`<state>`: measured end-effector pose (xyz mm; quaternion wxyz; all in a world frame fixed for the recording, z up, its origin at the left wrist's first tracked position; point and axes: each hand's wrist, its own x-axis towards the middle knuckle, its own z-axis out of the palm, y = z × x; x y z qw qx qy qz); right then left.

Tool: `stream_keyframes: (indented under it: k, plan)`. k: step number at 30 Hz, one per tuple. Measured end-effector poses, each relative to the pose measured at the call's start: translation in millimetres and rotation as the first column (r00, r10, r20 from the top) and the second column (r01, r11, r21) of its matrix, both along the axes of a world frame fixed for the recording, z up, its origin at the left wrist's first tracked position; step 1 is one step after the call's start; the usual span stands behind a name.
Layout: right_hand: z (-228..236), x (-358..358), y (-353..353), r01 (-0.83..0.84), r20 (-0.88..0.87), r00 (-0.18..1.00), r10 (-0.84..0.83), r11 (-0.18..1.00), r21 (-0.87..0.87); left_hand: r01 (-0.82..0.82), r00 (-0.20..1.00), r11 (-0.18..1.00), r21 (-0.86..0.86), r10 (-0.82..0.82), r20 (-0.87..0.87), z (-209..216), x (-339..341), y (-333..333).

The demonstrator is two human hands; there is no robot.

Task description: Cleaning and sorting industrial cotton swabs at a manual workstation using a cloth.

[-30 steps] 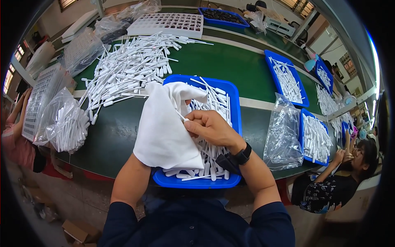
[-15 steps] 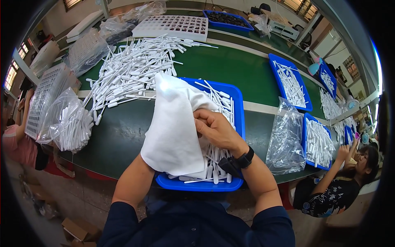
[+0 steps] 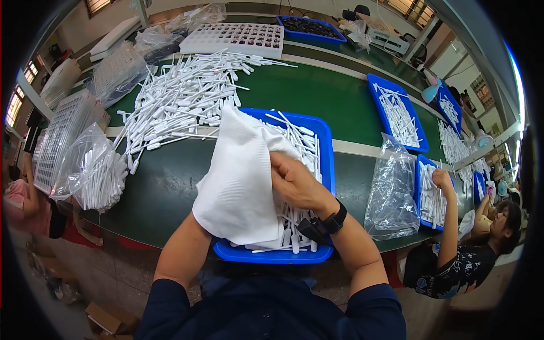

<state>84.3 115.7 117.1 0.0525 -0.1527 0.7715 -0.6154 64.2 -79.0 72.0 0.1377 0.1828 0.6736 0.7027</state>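
Note:
A white ribbed cloth (image 3: 235, 175) is draped over my left hand and covers it whole; only my left forearm (image 3: 182, 246) shows below it. What the left fingers do under the cloth is hidden. My right hand (image 3: 297, 180) is closed at the cloth's right edge, with thumb and fingers bent against the fabric; some fingertips are out of sight behind it. Under both hands stands a blue tray (image 3: 327, 147) with many white plastic sticks (image 3: 306, 141), each with a thin stem and a thicker rounded end. A black band (image 3: 338, 218) circles my right wrist.
A loose heap of white sticks (image 3: 181, 96) spreads on the green belt (image 3: 317, 93). At left lies a clear bag of sticks (image 3: 102, 175) beside white slotted trays (image 3: 62, 141). An empty-looking plastic bag (image 3: 392, 195) and blue trays (image 3: 422, 133) are at right, near a co-worker's arm (image 3: 449, 221).
My right hand has shifted slightly at the cloth's edge, and the cloth has barely moved. At right, the co-worker's hand has come over a blue tray of sticks.

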Motion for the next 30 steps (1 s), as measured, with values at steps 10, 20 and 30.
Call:
stream_keyframes:
  k: [10,20,30]
  plan:
    - [-3.6,-5.7,16.0,0.369,-0.056,0.924,-0.378,0.921,-0.127,0.069,0.997,0.989,-0.129,-0.075,-0.036,62.2,-23.2,32.8]
    - [-2.5,-6.0,15.2,0.349,-0.052,0.915,-0.401,0.849,-0.398,0.082,0.973,0.974,-0.210,-0.123,-0.193,143.3,20.6,68.8]
    - [-3.2,-3.4,16.3,0.375,-0.145,0.877,-0.457,0.842,-0.387,0.046,0.992,0.987,-0.153,-0.063,-0.107,99.8,-2.6,64.1]
